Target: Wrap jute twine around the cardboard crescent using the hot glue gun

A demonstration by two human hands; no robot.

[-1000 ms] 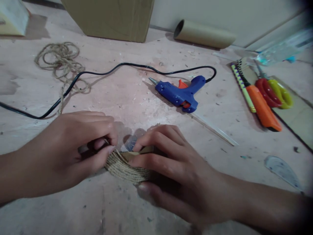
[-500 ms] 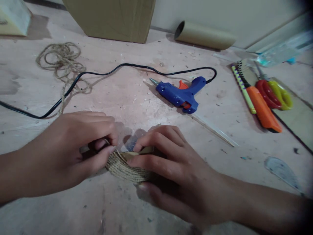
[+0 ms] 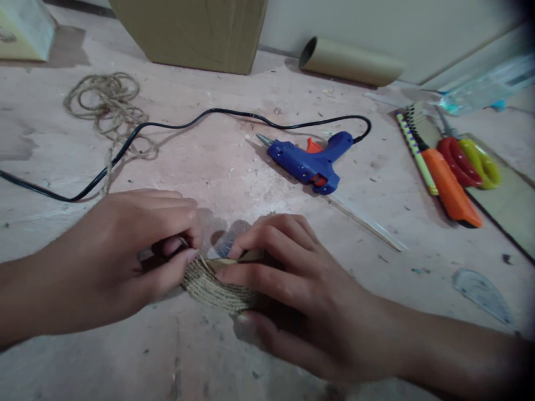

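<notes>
Rows of twine curve side by side over a cardboard piece (image 3: 223, 266), forming a coiled twine band (image 3: 217, 292) low in the middle of the view. My left hand (image 3: 146, 250) pinches the working strand of twine at the band's left end, thumb against forefinger. Over the band's right side lies my right hand (image 3: 292, 278), its fingers pressing on the cardboard and rope and its thumb at the near edge. My right palm hides much of the piece. Behind my left wrist, the loose twine (image 3: 106, 103) lies in a tangled heap, one strand leading toward that hand.
A blue glue gun (image 3: 307, 161) lies beyond my hands, its black cord (image 3: 213, 110) running left across the table. To the right are an orange cutter (image 3: 451, 186), scissors (image 3: 468, 161) and a clear protractor (image 3: 482, 295). A cardboard tube (image 3: 351, 62) and cardboard box (image 3: 196, 33) stand behind.
Both hands keep their hold on the twine and the band. My right forefinger has shifted very slightly left; the camera view has moved a touch.
</notes>
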